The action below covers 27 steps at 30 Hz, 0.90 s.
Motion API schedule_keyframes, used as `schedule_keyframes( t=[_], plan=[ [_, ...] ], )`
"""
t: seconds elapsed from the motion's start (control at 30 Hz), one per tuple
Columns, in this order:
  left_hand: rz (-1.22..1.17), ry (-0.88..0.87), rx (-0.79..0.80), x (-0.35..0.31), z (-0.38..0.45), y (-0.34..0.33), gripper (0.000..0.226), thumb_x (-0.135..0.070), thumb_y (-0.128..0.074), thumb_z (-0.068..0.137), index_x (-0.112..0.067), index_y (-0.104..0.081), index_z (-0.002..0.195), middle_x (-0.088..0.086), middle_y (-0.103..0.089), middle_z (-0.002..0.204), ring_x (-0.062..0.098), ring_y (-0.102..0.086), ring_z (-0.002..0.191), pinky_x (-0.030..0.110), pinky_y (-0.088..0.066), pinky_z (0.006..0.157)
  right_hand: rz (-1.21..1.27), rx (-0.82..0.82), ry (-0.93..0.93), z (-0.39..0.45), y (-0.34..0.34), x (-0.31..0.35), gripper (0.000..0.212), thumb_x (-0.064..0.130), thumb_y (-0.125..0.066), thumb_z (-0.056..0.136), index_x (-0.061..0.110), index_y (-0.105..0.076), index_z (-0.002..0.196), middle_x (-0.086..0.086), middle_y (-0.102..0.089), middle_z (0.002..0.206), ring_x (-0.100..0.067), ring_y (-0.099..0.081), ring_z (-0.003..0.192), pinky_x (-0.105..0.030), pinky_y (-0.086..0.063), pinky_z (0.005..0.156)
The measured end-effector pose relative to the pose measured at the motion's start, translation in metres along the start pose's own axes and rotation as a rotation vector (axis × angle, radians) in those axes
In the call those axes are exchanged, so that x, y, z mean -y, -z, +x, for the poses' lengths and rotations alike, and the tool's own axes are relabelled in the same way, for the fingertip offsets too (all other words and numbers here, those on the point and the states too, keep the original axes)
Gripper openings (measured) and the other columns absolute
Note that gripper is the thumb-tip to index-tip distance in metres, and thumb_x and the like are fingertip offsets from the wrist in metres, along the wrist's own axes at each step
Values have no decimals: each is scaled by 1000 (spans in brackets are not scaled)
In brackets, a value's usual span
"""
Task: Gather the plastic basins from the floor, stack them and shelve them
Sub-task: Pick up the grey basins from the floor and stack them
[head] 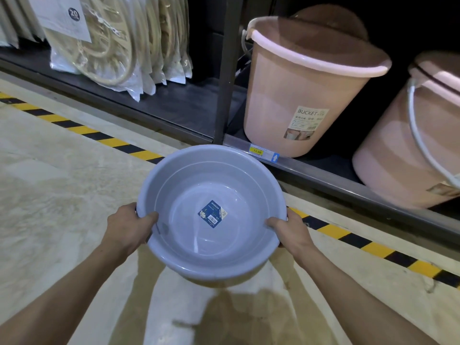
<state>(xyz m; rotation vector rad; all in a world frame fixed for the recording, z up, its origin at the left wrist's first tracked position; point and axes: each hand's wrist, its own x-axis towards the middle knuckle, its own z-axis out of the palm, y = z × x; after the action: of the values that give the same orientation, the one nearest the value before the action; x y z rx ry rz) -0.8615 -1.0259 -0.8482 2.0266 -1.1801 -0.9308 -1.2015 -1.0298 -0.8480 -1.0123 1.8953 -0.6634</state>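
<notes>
Dark metal shelving fills the top of the view, its low shelf sitting just above the pale concrete floor, which is edged with a yellow-and-black striped line. On the right bay stand two pink plastic buckets, the farther right one cut off by the frame; bagged coils of cream hose lean on the left bay. Nearer, the round grey-blue plastic basin is held in the air in front of the shelf, off the floor, its mouth up. The left hand and right hand clamp opposite rims, thumbs inside, the other fingers hidden under the lip; a two-sided hold likely keeps the wide, light basin level for carrying. A faint inner rim line hints at nested basins, though I cannot tell. A small blue label sits inside, its print too small to read. No other basins show.
</notes>
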Motion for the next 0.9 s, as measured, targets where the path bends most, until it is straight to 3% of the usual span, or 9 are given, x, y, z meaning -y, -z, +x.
schedule_keyframes(
  t=[0.2,0.5,0.6,0.77,0.9],
  plan=[
    [-52,-14,-51,-23,7,22,8,-21,-67,78,-18,-67,71,1,-69,62,11,-65,42,18,-45,32,-55,26,64,3,12,38,27,34,-69,69,32,-67,95,1,-75,94,-26,-72,86,-51,-62,78],
    [-118,21,-91,-109,-32,101,6,-17,-66,80,-18,-68,73,4,-70,66,14,-68,48,18,-47,32,-77,63,122,-39,57,145,31,37,-68,66,31,-71,96,4,-76,97,-22,-72,86,-47,-60,81],
    [-118,45,-94,-156,-55,148,6,-17,-66,79,-14,-69,75,6,-71,69,19,-70,53,21,-49,34,-97,76,141,-70,82,197,29,38,-67,68,35,-69,97,6,-74,97,-21,-70,89,-47,-59,83],
    [-106,65,-117,-262,-104,242,6,-18,-65,80,-13,-69,77,7,-71,70,22,-70,57,21,-49,34,-86,85,187,-143,144,306,18,36,-68,72,36,-65,89,10,-73,92,-15,-68,83,-35,-55,70],
    [-106,78,-125,-370,-153,331,8,-18,-67,78,-11,-71,76,6,-73,62,18,-70,48,25,-52,38,-79,107,195,-216,210,410,25,35,-68,68,32,-71,92,10,-76,92,-15,-70,84,-36,-57,77]
  ],
)
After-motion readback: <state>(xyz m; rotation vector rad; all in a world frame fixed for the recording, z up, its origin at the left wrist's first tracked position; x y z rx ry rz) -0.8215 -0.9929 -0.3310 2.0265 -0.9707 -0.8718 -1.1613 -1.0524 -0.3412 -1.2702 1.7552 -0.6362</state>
